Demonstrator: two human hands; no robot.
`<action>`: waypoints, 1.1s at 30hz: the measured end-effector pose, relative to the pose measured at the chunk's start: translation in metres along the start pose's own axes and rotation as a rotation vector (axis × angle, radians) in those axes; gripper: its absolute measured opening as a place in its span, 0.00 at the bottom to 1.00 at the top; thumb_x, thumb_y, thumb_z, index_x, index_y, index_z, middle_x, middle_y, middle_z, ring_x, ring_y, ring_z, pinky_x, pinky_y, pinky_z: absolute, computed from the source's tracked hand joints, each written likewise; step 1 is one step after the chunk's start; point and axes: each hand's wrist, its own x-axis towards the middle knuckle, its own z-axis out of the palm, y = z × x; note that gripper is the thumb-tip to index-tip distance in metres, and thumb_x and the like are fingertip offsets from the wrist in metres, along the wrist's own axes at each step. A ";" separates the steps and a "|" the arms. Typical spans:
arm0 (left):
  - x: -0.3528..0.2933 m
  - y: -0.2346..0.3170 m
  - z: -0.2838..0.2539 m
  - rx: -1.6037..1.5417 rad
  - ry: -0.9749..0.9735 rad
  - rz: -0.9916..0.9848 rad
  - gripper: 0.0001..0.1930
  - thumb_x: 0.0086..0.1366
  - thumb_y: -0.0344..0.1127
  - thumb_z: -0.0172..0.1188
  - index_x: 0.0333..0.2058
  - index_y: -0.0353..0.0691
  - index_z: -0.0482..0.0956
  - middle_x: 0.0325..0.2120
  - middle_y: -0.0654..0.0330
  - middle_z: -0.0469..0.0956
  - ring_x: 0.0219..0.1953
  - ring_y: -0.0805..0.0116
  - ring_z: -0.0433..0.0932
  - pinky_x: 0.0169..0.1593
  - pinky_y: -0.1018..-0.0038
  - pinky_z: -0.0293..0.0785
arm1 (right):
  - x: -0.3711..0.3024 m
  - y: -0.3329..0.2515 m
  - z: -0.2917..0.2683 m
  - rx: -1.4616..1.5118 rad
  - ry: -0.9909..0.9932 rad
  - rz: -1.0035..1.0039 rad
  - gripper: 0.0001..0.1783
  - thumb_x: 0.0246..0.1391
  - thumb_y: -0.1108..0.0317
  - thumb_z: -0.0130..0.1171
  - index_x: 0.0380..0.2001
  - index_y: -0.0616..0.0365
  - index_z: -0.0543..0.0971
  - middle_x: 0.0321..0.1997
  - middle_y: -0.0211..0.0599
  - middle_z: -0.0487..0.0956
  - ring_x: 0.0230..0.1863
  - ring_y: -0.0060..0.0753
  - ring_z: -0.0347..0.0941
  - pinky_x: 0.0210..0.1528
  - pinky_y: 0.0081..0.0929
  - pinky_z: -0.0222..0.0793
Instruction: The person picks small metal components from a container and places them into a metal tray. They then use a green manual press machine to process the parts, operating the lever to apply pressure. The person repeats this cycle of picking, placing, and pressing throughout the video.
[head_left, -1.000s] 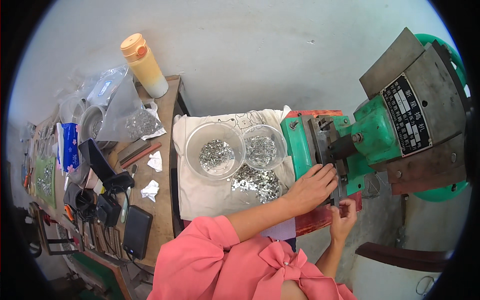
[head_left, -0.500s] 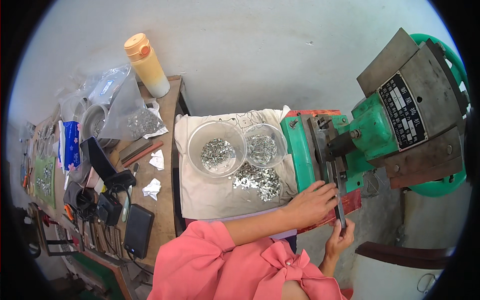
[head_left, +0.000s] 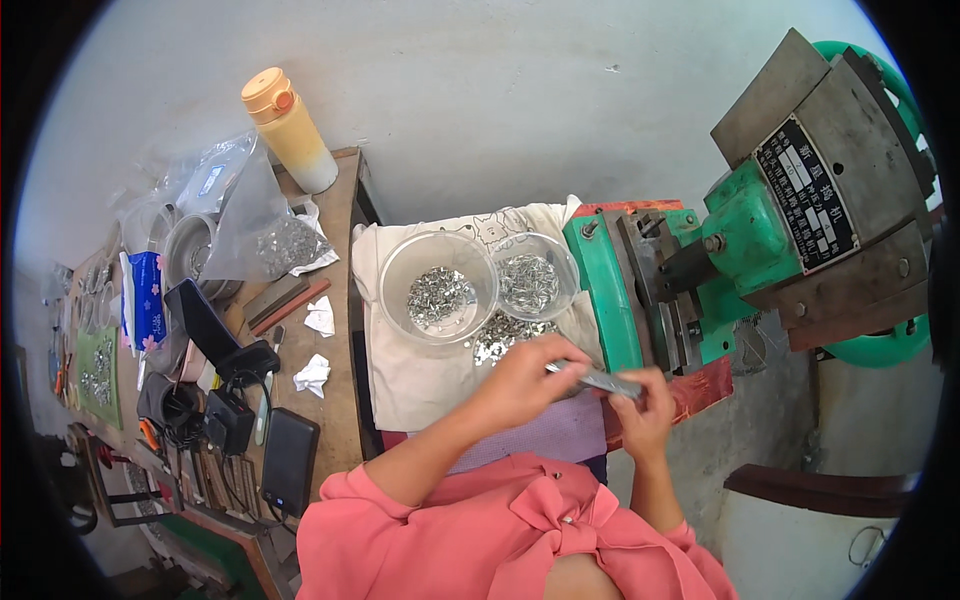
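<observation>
The right hand grips the metal bar; I can't tell if the left hand does. Slackening could drop it onto the metal flakes.

On the remote feed, I am reading green and dark grey on the press, grey on the bar, coral pink on the garment. The cloth is showing beige with dark line drawings; the bottle is grading from yellow to white.
</observation>
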 end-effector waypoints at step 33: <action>-0.107 -0.025 -0.051 -0.591 0.011 -0.469 0.15 0.68 0.26 0.61 0.52 0.32 0.75 0.38 0.61 0.80 0.40 0.74 0.80 0.44 0.76 0.75 | -0.042 0.022 0.006 0.204 0.107 0.506 0.05 0.60 0.78 0.62 0.40 0.64 0.81 0.33 0.33 0.82 0.32 0.22 0.80 0.37 0.18 0.77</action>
